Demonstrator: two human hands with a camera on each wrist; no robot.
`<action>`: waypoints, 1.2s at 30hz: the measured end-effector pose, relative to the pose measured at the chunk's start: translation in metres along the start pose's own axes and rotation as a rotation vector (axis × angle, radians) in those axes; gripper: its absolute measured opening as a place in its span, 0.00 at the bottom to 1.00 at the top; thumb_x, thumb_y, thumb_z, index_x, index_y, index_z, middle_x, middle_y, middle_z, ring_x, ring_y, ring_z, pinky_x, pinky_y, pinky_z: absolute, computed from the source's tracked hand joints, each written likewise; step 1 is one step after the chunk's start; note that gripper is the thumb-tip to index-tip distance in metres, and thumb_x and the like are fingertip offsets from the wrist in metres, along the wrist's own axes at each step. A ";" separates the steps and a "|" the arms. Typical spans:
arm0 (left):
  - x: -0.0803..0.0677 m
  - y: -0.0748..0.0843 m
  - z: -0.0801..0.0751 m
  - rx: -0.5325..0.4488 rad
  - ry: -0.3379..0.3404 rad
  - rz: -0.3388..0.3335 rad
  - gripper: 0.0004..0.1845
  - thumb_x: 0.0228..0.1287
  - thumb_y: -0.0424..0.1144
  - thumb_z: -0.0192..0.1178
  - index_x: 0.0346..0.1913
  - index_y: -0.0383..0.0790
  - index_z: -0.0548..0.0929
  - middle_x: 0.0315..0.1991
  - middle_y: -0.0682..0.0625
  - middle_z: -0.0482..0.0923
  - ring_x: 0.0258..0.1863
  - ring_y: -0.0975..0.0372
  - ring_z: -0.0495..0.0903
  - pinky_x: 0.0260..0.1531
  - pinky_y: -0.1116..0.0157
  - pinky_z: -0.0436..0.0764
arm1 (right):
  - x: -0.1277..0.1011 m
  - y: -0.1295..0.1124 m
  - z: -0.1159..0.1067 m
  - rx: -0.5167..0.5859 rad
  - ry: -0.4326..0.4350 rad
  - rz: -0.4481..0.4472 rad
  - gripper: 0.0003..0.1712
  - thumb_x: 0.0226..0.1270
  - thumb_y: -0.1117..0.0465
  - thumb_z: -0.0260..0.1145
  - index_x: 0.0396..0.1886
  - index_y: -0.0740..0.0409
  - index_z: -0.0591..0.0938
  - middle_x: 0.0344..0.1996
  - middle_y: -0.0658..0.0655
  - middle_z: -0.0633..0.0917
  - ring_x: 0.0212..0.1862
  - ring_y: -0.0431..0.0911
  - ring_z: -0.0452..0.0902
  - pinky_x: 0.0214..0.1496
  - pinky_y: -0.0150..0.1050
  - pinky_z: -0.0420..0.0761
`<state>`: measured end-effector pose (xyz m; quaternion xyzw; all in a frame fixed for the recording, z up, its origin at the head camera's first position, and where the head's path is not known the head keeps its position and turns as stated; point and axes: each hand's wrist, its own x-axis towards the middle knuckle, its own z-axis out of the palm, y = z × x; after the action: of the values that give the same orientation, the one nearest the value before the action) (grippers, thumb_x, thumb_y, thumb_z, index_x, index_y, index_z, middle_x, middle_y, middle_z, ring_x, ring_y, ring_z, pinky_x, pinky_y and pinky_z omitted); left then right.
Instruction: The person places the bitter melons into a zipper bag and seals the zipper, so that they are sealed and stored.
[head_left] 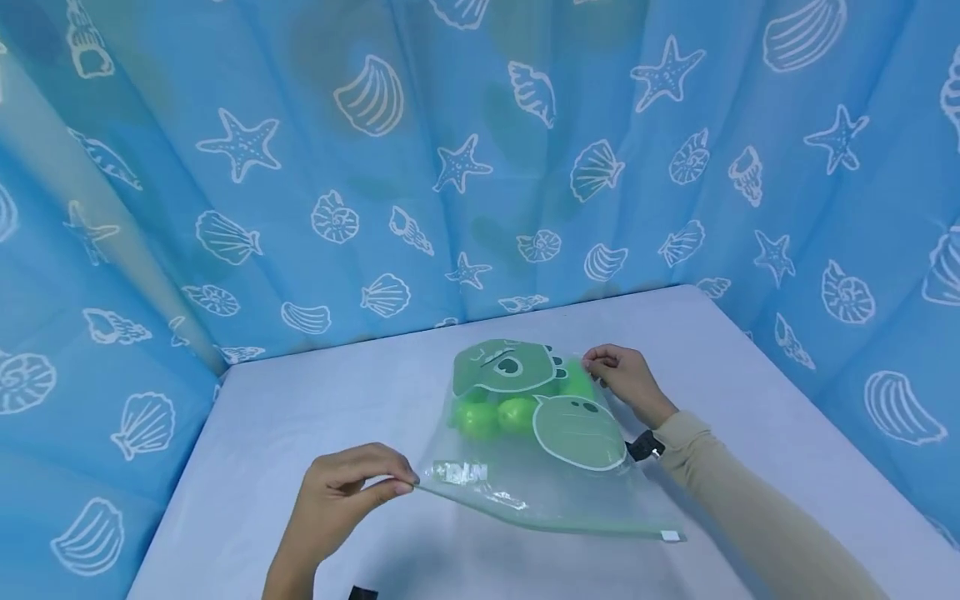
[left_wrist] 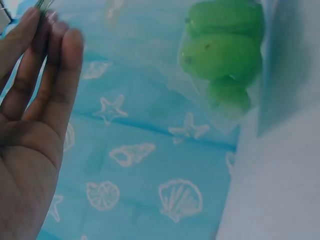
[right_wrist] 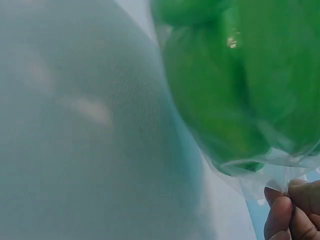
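Observation:
A translucent zip bag (head_left: pixel 517 496) printed with a green cartoon animal spans the space between both hands over the table. Inside, several smooth green rounded things (head_left: pixel 517 414) lie bunched toward its far end; they also show through the plastic in the left wrist view as green shapes (left_wrist: pixel 222 57). My left hand (head_left: pixel 341 492) pinches the near left corner, at the end of the zip strip. With thumb and fingertips my right hand (head_left: pixel 626 379) pinches the far right corner, close beside the green contents (right_wrist: pixel 215 90). A white slider (head_left: pixel 671 536) sits at the zip's right end.
A white-covered table (head_left: pixel 300 400) lies under the bag. Behind it and along the sides hangs a blue curtain (head_left: pixel 420 183) with white shells and starfish. A black strap (head_left: pixel 645 446) is on the right wrist, by the bag's right edge.

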<state>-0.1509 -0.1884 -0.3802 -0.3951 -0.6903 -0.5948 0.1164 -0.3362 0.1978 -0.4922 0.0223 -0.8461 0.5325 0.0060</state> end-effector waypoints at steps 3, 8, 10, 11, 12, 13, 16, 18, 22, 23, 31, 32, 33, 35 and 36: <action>-0.014 -0.005 0.002 -0.020 -0.047 -0.007 0.18 0.47 0.13 0.58 0.38 0.34 0.83 0.34 0.44 0.81 0.35 0.58 0.80 0.31 0.65 0.80 | 0.009 -0.009 0.003 -0.037 0.002 -0.044 0.09 0.66 0.54 0.58 0.40 0.54 0.79 0.34 0.55 0.81 0.37 0.48 0.76 0.32 0.39 0.76; -0.035 -0.014 0.008 -0.009 -0.023 -0.081 0.16 0.49 0.15 0.59 0.38 0.35 0.83 0.34 0.44 0.81 0.35 0.57 0.80 0.32 0.63 0.81 | 0.018 -0.013 0.006 -0.069 0.039 -0.075 0.06 0.66 0.57 0.59 0.38 0.53 0.80 0.33 0.54 0.81 0.35 0.47 0.77 0.28 0.37 0.75; -0.042 -0.016 0.012 0.016 -0.008 -0.113 0.14 0.51 0.17 0.59 0.38 0.35 0.83 0.34 0.45 0.81 0.35 0.57 0.80 0.32 0.62 0.80 | 0.018 -0.011 0.008 -0.074 0.039 -0.080 0.06 0.66 0.57 0.59 0.38 0.54 0.79 0.33 0.54 0.81 0.34 0.46 0.78 0.27 0.37 0.75; -0.046 -0.017 0.013 0.038 -0.003 -0.124 0.13 0.51 0.19 0.60 0.38 0.36 0.84 0.34 0.45 0.82 0.35 0.58 0.80 0.31 0.63 0.80 | 0.018 -0.010 0.009 -0.075 0.034 -0.085 0.07 0.66 0.57 0.59 0.38 0.54 0.79 0.33 0.54 0.81 0.35 0.46 0.78 0.27 0.37 0.75; -0.048 -0.017 0.015 0.064 0.000 -0.137 0.12 0.51 0.20 0.61 0.37 0.37 0.84 0.33 0.47 0.82 0.34 0.59 0.80 0.31 0.64 0.80 | 0.018 -0.008 0.010 -0.071 0.036 -0.087 0.07 0.66 0.57 0.60 0.38 0.54 0.79 0.33 0.54 0.81 0.35 0.45 0.78 0.26 0.37 0.75; -0.051 -0.017 0.017 0.087 0.001 -0.145 0.12 0.50 0.21 0.62 0.36 0.38 0.84 0.33 0.48 0.82 0.33 0.60 0.80 0.30 0.65 0.80 | 0.018 -0.006 0.011 -0.072 0.034 -0.098 0.07 0.66 0.57 0.60 0.38 0.54 0.79 0.33 0.54 0.81 0.34 0.45 0.78 0.26 0.37 0.75; -0.056 -0.016 0.020 0.139 -0.012 -0.134 0.11 0.49 0.23 0.64 0.35 0.39 0.85 0.32 0.49 0.82 0.32 0.61 0.81 0.29 0.67 0.80 | 0.018 -0.003 0.014 -0.077 0.060 -0.137 0.06 0.65 0.57 0.60 0.37 0.53 0.79 0.31 0.53 0.82 0.34 0.45 0.78 0.28 0.37 0.76; -0.058 -0.016 0.022 0.160 -0.018 -0.131 0.11 0.49 0.23 0.65 0.35 0.40 0.85 0.32 0.50 0.82 0.31 0.62 0.81 0.29 0.68 0.80 | 0.017 -0.002 0.015 -0.077 0.082 -0.166 0.05 0.65 0.57 0.61 0.37 0.52 0.79 0.30 0.52 0.82 0.33 0.45 0.78 0.31 0.38 0.76; -0.063 -0.015 0.023 0.175 -0.021 -0.151 0.11 0.49 0.24 0.65 0.35 0.42 0.85 0.32 0.50 0.82 0.31 0.62 0.81 0.28 0.68 0.80 | 0.018 -0.004 0.016 -0.081 0.088 -0.187 0.05 0.64 0.57 0.61 0.36 0.52 0.79 0.29 0.52 0.82 0.32 0.46 0.78 0.34 0.42 0.76; -0.064 -0.015 0.023 0.178 -0.020 -0.159 0.11 0.49 0.25 0.65 0.35 0.42 0.85 0.32 0.50 0.82 0.30 0.62 0.81 0.28 0.68 0.80 | 0.018 -0.005 0.016 -0.078 0.076 -0.183 0.05 0.64 0.57 0.61 0.36 0.52 0.79 0.29 0.53 0.82 0.33 0.46 0.78 0.34 0.42 0.77; -0.078 -0.020 0.019 0.219 -0.032 -0.283 0.07 0.50 0.29 0.66 0.33 0.43 0.85 0.31 0.53 0.83 0.30 0.63 0.81 0.29 0.66 0.80 | 0.013 -0.011 0.017 -0.066 -0.030 -0.080 0.17 0.66 0.48 0.57 0.46 0.53 0.78 0.38 0.53 0.82 0.38 0.45 0.79 0.38 0.40 0.78; -0.080 -0.022 0.018 0.223 -0.040 -0.313 0.06 0.50 0.31 0.66 0.33 0.43 0.85 0.31 0.53 0.83 0.30 0.63 0.81 0.29 0.66 0.80 | 0.012 -0.011 0.016 -0.068 -0.038 -0.069 0.18 0.66 0.46 0.56 0.47 0.53 0.78 0.38 0.53 0.82 0.39 0.46 0.79 0.38 0.40 0.78; -0.083 -0.024 0.018 0.222 -0.050 -0.345 0.06 0.51 0.32 0.66 0.33 0.44 0.85 0.32 0.54 0.83 0.31 0.64 0.81 0.29 0.66 0.80 | 0.011 -0.011 0.015 -0.063 -0.044 -0.060 0.20 0.66 0.45 0.56 0.48 0.53 0.78 0.39 0.53 0.82 0.39 0.46 0.79 0.39 0.40 0.78; -0.088 -0.027 0.019 0.221 -0.076 -0.427 0.05 0.52 0.36 0.66 0.33 0.46 0.85 0.32 0.56 0.82 0.31 0.64 0.80 0.31 0.65 0.80 | 0.009 -0.009 0.012 -0.051 -0.053 -0.049 0.22 0.66 0.44 0.55 0.49 0.54 0.78 0.38 0.53 0.82 0.40 0.46 0.79 0.39 0.41 0.78; -0.090 -0.028 0.019 0.215 -0.088 -0.466 0.04 0.53 0.38 0.66 0.34 0.47 0.85 0.32 0.56 0.82 0.31 0.64 0.80 0.31 0.65 0.80 | 0.007 -0.008 0.009 -0.048 -0.062 -0.048 0.22 0.67 0.44 0.55 0.49 0.55 0.78 0.38 0.53 0.82 0.40 0.46 0.79 0.39 0.42 0.79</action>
<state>-0.1048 -0.2073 -0.4622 -0.2362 -0.8263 -0.5111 -0.0128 -0.3428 0.1859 -0.4882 0.0589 -0.8576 0.5109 -0.0067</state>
